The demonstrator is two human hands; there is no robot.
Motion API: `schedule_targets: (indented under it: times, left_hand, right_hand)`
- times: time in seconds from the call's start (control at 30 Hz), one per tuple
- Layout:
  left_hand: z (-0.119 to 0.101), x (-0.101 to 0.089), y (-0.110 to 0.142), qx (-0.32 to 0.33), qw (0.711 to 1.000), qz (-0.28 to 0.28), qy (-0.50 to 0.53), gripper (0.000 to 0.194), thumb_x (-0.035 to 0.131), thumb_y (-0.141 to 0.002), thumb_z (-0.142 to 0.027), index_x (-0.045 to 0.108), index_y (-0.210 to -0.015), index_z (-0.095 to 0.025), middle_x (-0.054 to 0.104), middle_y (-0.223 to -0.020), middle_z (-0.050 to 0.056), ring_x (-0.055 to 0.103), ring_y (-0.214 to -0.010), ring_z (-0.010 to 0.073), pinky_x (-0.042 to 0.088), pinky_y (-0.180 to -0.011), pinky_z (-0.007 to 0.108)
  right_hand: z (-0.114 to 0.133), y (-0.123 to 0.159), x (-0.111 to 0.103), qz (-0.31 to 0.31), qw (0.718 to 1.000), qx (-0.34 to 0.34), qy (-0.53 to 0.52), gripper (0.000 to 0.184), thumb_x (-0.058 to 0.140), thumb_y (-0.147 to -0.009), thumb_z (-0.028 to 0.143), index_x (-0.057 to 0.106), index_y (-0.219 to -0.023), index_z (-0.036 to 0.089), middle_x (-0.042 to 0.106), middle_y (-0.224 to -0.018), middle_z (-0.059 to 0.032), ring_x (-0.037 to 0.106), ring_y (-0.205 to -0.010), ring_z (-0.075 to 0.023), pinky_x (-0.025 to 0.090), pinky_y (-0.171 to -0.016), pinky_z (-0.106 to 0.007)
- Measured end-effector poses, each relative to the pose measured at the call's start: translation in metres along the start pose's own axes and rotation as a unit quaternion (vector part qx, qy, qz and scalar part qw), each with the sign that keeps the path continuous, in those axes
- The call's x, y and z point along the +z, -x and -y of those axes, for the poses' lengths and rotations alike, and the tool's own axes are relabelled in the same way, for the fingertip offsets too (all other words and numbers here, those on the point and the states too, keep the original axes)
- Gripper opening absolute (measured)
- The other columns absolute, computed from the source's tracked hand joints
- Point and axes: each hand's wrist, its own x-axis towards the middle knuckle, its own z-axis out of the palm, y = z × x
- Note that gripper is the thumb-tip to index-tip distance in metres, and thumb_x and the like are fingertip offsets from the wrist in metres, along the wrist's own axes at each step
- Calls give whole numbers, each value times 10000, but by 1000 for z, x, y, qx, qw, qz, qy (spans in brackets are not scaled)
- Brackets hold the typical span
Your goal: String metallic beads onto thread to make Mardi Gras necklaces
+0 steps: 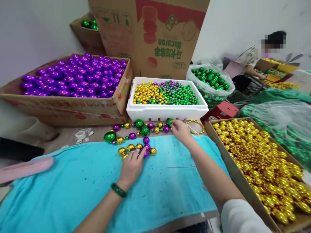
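Observation:
My left hand (132,165) lies over a small cluster of loose beads on the turquoise towel (80,181), fingers stretched out. Its fingertips touch the purple beads (146,140) and gold beads (130,147), partly covering them. Farther right, my right hand (181,132) has its thumb and fingers closed at a large green bead (169,122) on a bead necklace (145,130). This strand of purple, gold and green beads lies doubled along the towel's far edge. Small gold beads (199,122) form a loop at its right end, beside thin clear cord.
Behind the necklace stands a white foam box (167,113) of small mixed beads. Cartons of purple beads (73,77) and gold beads (264,155) flank the towel. A bag (211,79) holds green beads. Another person (252,61) sits at the far right.

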Motion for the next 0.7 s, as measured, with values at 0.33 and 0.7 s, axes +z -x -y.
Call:
schedule_targets:
  times: [0.33,0.7]
  left_hand:
    - [7,-2,9,28,1000,-3,9,416,518,-909,-250,613,-1311,-198,684,-1124,121,598,-1059,274,423,-907,415]
    - [23,-21,59,57,997,-17,46,600,558,-875,-329,442,-1463,-305,675,-1178,73,563,-1150,309,411,-889,391]
  right_hand:
    - [-84,-150,-67,-73,980,122,136,382,487,-874,197,615,-1220,99,622,-1214,-179,565,-1119,-294,429,-1008,-420]
    - [-86,-203,-32,-17,995,79,62,425,593,-824,193,600,-1246,146,502,-1305,-176,548,-1134,-321,405,-1031,-463]
